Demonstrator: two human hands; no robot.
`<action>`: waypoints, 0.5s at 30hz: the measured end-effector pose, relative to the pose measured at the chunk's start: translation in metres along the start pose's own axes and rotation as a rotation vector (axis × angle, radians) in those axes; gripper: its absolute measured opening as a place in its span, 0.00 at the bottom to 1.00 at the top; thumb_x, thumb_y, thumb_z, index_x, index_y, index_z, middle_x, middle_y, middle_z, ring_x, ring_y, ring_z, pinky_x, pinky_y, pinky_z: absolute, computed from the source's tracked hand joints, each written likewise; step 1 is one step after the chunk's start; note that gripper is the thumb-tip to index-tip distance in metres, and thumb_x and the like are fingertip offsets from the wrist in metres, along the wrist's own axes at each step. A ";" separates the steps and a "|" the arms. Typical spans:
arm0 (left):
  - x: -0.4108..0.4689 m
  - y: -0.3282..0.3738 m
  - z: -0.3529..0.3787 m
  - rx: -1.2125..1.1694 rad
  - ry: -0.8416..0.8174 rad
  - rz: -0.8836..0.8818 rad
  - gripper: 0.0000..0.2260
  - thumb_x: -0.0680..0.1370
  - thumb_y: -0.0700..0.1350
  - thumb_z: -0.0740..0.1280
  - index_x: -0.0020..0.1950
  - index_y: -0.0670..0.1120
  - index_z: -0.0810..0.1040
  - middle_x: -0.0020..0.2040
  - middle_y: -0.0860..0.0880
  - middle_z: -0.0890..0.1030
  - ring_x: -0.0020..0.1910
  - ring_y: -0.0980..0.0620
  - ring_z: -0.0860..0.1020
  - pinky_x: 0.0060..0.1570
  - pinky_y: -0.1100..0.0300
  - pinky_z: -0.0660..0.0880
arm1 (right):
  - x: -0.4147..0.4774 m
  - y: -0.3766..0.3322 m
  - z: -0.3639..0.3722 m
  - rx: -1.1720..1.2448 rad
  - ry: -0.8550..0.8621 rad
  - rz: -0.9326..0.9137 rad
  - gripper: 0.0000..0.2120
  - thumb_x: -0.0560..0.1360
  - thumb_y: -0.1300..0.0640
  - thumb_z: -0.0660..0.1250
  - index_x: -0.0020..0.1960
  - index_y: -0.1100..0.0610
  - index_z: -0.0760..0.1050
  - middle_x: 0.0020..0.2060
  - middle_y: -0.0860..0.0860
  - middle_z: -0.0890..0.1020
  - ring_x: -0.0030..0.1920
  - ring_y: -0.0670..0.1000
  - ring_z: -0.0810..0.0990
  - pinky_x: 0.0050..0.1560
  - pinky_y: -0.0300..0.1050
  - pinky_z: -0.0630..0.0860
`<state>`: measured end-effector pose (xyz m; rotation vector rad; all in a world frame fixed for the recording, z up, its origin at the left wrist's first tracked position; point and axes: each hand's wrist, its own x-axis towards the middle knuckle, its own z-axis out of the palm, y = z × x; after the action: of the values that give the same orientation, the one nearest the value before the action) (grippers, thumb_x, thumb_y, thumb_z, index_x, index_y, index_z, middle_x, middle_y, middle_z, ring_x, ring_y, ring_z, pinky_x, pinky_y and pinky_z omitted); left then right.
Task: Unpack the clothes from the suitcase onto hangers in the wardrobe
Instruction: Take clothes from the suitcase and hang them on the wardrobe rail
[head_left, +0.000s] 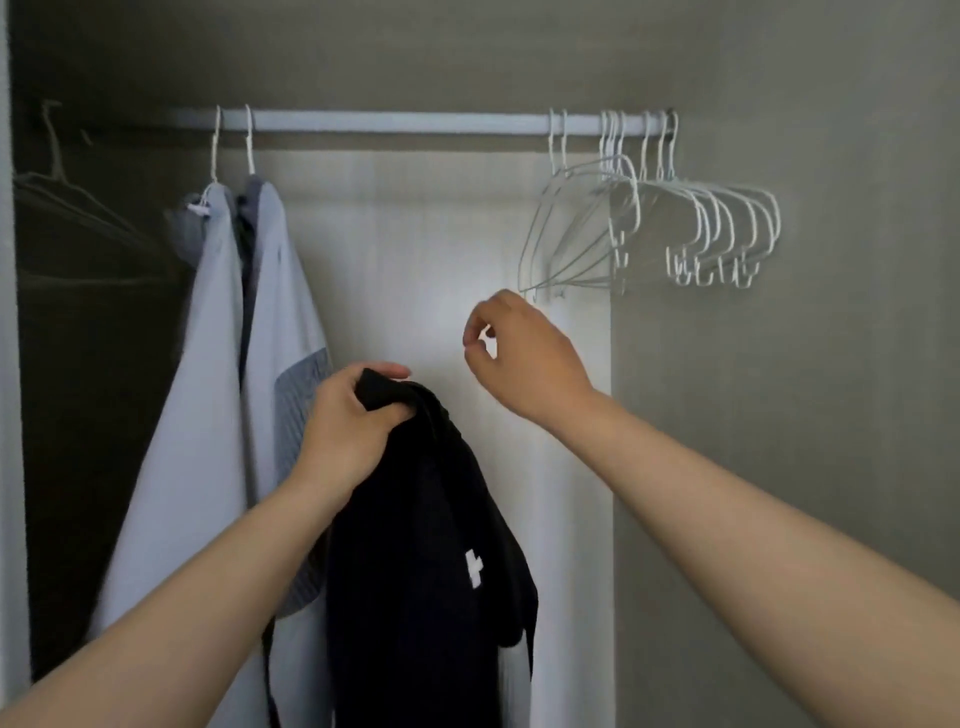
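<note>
Gripping the bunched top of a black garment (431, 545), the left hand (358, 421) holds it up so that it hangs down in front of the wardrobe opening. A small white mark (472, 569) shows on the cloth. The right hand (524, 358) is raised beside it, fingers loosely curled and slightly apart, holding nothing, just below the nearest of the bare white hangers (649, 223). Further back, two pale shirts (218, 389) hang on hangers at the left of the white rail (405, 123). The bare hangers cluster at its right end.
</note>
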<state>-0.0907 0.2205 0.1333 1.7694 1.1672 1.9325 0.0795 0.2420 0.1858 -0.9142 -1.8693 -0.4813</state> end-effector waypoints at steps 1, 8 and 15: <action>0.007 0.002 0.000 0.033 0.002 0.040 0.13 0.72 0.33 0.72 0.49 0.50 0.80 0.44 0.52 0.82 0.44 0.58 0.80 0.43 0.69 0.75 | 0.023 -0.001 -0.010 -0.122 0.065 -0.066 0.07 0.74 0.58 0.61 0.49 0.55 0.76 0.50 0.50 0.75 0.52 0.51 0.75 0.46 0.47 0.72; 0.044 0.012 -0.009 -0.038 -0.011 -0.057 0.12 0.72 0.33 0.72 0.50 0.47 0.81 0.44 0.49 0.82 0.45 0.53 0.80 0.38 0.67 0.74 | 0.143 0.026 -0.074 -0.907 0.128 0.184 0.24 0.73 0.61 0.65 0.68 0.59 0.66 0.64 0.59 0.69 0.66 0.60 0.66 0.64 0.57 0.64; 0.047 0.008 -0.025 -0.055 -0.058 -0.131 0.12 0.72 0.33 0.72 0.52 0.46 0.81 0.46 0.48 0.82 0.45 0.54 0.80 0.35 0.71 0.73 | 0.144 0.048 -0.066 -0.786 -0.195 0.472 0.20 0.77 0.64 0.61 0.68 0.61 0.67 0.66 0.60 0.69 0.64 0.60 0.73 0.58 0.50 0.73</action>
<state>-0.1217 0.2373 0.1740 1.6660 1.1683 1.8087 0.1185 0.2847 0.3410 -1.9223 -1.5414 -0.8708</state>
